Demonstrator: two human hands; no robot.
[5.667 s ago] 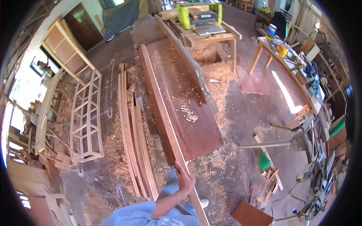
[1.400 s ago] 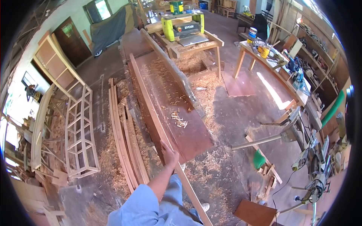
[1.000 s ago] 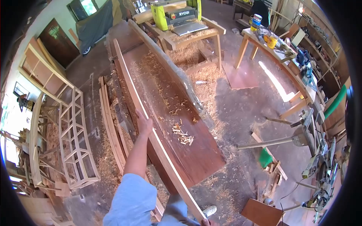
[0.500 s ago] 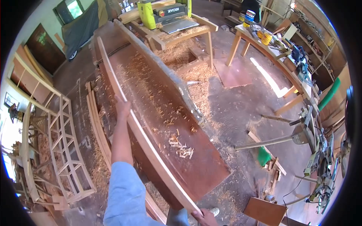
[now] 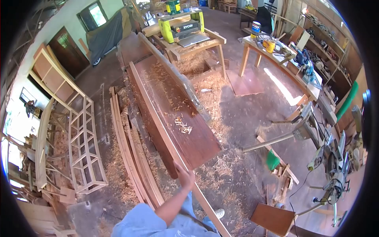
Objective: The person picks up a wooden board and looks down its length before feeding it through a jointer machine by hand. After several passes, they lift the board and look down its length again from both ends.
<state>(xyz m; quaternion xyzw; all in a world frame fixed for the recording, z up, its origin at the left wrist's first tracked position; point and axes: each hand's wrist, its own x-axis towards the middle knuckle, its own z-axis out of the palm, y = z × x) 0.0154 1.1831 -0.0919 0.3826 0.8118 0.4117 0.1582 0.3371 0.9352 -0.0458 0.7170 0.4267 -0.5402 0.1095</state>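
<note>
A long, slender wooden strip (image 5: pixel 158 127) runs from the far part of a reddish-brown board (image 5: pixel 202 147) down past my body to the bottom edge of the view. My left hand (image 5: pixel 184 177) is closed around it just beyond the board's near end, thumb and fingers wrapping the wood. My right hand is out of sight, as is the strip's near tip. Pale shavings (image 5: pixel 183 125) lie in a small heap on the board beside the strip.
Several long wooden strips (image 5: pixel 128 148) lie on the floor at left, near a slatted wooden frame (image 5: pixel 87 146). A green planer (image 5: pixel 185 29) stands on a wooden stand beyond. To the right are a cluttered workbench (image 5: pixel 246 41), a tilted brown panel (image 5: pixel 272 219) and a trailing cord (image 5: pixel 294 193).
The strip has shifted toward me along the board. My left hand now holds it nearer my body, and my right hand has left the view. The camera view has also shifted.
</note>
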